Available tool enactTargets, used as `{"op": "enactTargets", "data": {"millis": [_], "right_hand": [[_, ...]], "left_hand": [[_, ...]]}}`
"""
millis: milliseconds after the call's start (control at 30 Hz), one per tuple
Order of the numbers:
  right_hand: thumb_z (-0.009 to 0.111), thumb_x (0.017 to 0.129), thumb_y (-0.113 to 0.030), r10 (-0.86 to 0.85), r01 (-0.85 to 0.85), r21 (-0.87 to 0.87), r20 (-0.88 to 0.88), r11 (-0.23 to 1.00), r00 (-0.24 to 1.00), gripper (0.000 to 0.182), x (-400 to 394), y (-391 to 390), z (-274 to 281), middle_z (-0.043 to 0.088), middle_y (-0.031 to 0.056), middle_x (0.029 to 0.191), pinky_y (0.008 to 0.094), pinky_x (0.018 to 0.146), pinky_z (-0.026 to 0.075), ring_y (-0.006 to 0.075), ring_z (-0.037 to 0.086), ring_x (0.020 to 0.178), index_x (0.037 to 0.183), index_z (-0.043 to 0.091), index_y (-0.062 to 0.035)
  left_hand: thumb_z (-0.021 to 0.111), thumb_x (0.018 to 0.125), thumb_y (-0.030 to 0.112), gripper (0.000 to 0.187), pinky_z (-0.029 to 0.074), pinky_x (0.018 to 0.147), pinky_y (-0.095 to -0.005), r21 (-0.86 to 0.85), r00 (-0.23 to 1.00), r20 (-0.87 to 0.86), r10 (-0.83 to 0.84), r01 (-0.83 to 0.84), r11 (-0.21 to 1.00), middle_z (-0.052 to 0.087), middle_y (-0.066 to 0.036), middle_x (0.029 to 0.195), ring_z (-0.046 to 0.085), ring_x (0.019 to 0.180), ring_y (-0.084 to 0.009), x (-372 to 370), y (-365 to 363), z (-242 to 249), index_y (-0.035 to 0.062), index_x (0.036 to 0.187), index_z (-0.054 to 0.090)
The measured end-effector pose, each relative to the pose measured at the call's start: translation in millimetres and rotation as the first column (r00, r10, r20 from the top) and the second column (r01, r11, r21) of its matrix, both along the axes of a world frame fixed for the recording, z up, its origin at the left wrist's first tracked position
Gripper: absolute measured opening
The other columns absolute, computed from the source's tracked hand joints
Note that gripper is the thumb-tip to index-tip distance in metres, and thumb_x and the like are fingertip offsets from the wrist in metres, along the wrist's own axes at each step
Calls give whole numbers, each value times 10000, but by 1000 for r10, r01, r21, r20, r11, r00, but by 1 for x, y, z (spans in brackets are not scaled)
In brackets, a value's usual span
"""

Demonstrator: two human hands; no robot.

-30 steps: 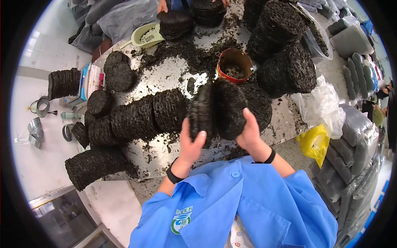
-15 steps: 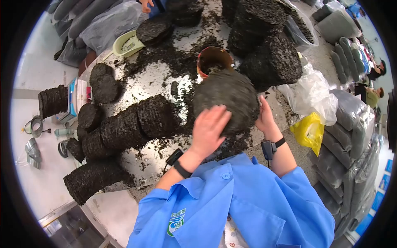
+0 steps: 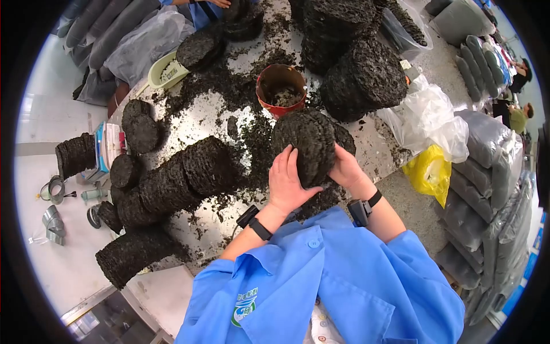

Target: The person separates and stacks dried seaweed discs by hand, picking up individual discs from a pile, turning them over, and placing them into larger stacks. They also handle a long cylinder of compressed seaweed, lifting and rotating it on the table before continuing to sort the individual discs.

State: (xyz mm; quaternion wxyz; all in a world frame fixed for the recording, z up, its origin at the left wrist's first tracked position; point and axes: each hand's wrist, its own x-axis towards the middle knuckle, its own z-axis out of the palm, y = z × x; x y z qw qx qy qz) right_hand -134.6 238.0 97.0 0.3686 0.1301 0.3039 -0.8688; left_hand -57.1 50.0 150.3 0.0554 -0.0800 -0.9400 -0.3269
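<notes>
A thick stack of dark, round dried seaweed cakes (image 3: 305, 140) is held in front of my chest, just above or on the littered table. My left hand (image 3: 289, 182) presses its near left side, fingers together on the surface and thumb apart. Round the right side of the stack curls my right hand (image 3: 347, 169), its fingertips partly hidden. Beyond the stack stands a red tub (image 3: 282, 110) with pale scraps inside. To the left, a long row of the same seaweed cakes (image 3: 177, 176) lies on its side.
Tall piles of seaweed cakes (image 3: 366, 80) stand at the back right. A pale green dustpan (image 3: 166, 71) lies far left, near another person's hand (image 3: 220, 3). Clear plastic bags (image 3: 427, 117) and a yellow bag (image 3: 431, 175) sit right. Dark crumbs cover the metal table (image 3: 195, 221).
The stack has turned from its flat face to a more upright, edge-on pose. My right hand has come in against its side; my left hand has shifted lower. The view has moved slightly.
</notes>
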Motion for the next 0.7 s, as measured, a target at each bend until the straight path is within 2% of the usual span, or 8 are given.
{"op": "enactTargets", "data": {"millis": [200,267,333,400,467,533,600,700], "right_hand": [[470,1070,-320,-84,91,137,-56,986,995,453,-5,-7,-13,623,98,1329,392,1042,465,212,585,1206,1412,510,-26],[489,1058,-260,-143,199,501,-147,842,979,441,-4,-6,-11,657,67,1184,317,890,500,160,618,1041,1407,502,8],[495,1020,-159,-11,105,603,-158,791,987,412,-6,6,-5,593,-1,922,262,571,403,83,509,743,1392,523,17],[502,1008,-148,-141,176,607,-106,775,984,401,-5,3,6,577,-8,870,265,537,378,78,493,718,1379,546,0],[499,1009,-141,-121,162,604,-109,781,987,391,-5,13,15,595,1,887,264,575,406,82,511,740,1368,555,4],[497,1009,-134,-112,154,613,-107,775,988,382,-4,22,11,613,10,903,263,612,434,86,529,763,1358,563,7],[488,1008,-115,-1,401,708,-492,581,871,367,-4,33,-3,650,41,972,268,731,477,103,567,839,1335,572,30],[480,1006,-100,72,344,803,-429,487,900,366,-4,52,-8,669,76,1063,265,832,477,120,585,926,1330,572,43]], "left_hand": [[794,819,284,736,435,1077,-438,117,995,72,62,-70,991,576,-211,1357,540,1264,-391,0,-23,9,-17,1422,497],[747,871,229,539,454,1040,-406,307,948,28,318,-311,899,621,-201,1278,583,1206,-353,8,-49,11,-9,1324,577],[643,983,222,436,474,986,-386,438,748,-149,646,-536,722,610,-173,1240,614,1091,-281,19,-83,0,-42,1310,528],[503,1070,314,446,491,992,-372,895,704,138,697,-390,217,581,-126,1330,604,1150,-247,15,-91,31,-9,1377,475],[490,1072,345,442,509,986,-387,948,792,245,560,-315,31,605,-114,1312,617,1145,-241,12,-89,56,2,1350,511],[503,1074,317,399,507,976,-363,931,828,308,469,-363,30,618,-97,1281,615,1138,-226,5,-79,48,10,1328,521],[535,1070,284,366,487,989,-338,869,810,456,369,-495,14,633,-88,1245,602,1141,-198,-3,-57,28,9,1312,536],[577,1054,271,439,458,1024,-337,758,779,534,329,-613,221,606,-113,1289,577,1169,-190,-16,-18,-31,-43,1347,488]]}}
